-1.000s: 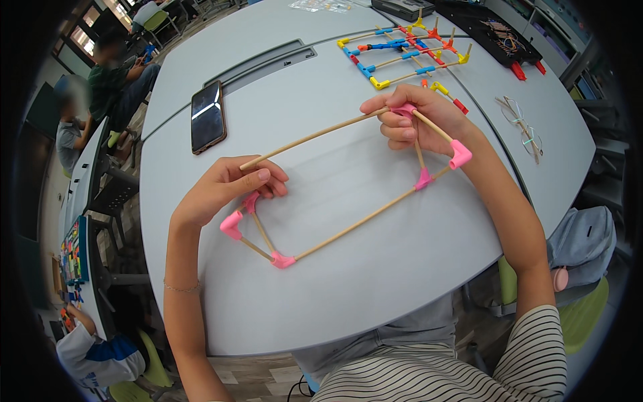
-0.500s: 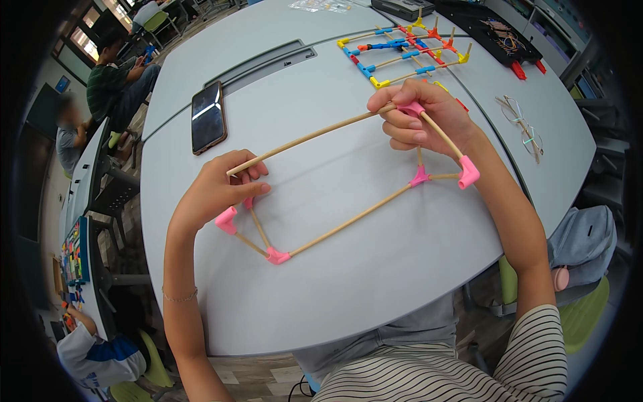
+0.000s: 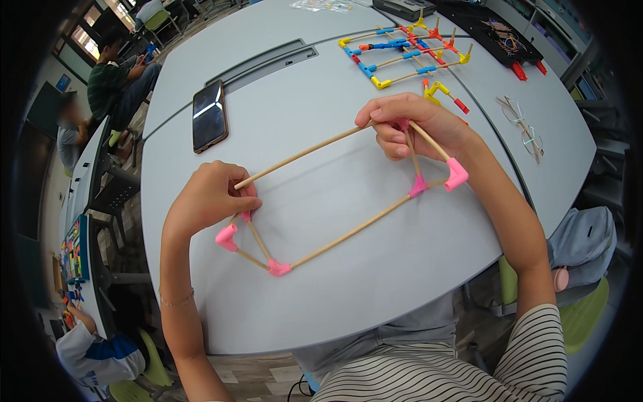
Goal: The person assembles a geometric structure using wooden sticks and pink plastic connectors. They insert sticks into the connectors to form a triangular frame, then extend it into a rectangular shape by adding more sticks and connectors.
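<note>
I hold a frame of thin wooden sticks [image 3: 348, 231] joined by pink corner connectors just above the grey table [image 3: 375, 295]. My left hand [image 3: 209, 195] pinches the left end of the upper long stick, beside a pink elbow connector [image 3: 228, 237] and another pink connector [image 3: 278, 269]. My right hand [image 3: 412, 126] grips the right end of that stick, where short sticks lead to two pink connectors [image 3: 457, 174].
A black phone [image 3: 209, 115] lies at the far left of the table. A multicoloured stick-and-connector structure [image 3: 402, 53] sits at the back, with glasses [image 3: 522, 127] at the right and a dark tray [image 3: 499, 30] beyond. People sit at the far left.
The frame's right end has tilted, its pink connectors swinging lower beside my right wrist. My left hand has shifted its grip slightly along the upper stick's end.
</note>
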`<state>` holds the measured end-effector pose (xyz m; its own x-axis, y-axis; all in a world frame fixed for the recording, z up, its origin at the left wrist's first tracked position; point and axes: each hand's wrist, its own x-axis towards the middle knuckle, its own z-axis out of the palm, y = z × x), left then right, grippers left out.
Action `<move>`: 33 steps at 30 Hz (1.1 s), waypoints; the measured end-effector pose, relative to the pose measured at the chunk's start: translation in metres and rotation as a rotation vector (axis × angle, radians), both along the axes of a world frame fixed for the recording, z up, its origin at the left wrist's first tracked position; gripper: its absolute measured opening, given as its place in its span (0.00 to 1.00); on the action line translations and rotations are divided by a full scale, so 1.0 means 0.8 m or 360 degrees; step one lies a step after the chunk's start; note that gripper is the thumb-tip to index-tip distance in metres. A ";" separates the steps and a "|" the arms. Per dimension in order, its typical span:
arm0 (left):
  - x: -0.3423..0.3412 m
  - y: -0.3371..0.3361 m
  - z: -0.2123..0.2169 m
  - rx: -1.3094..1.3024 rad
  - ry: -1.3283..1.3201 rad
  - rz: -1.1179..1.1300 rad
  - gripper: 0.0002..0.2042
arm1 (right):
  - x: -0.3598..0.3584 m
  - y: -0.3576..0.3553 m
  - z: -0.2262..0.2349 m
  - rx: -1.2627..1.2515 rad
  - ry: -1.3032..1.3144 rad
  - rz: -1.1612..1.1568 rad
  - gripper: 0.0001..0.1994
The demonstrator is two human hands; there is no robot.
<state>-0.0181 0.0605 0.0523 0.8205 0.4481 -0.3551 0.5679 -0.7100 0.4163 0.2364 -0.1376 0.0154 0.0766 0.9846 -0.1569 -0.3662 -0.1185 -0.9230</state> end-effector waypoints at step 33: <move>0.002 0.007 -0.013 -0.0792 -0.0671 0.0208 0.05 | 0.002 0.001 -0.007 -0.0189 0.0001 -0.0232 0.16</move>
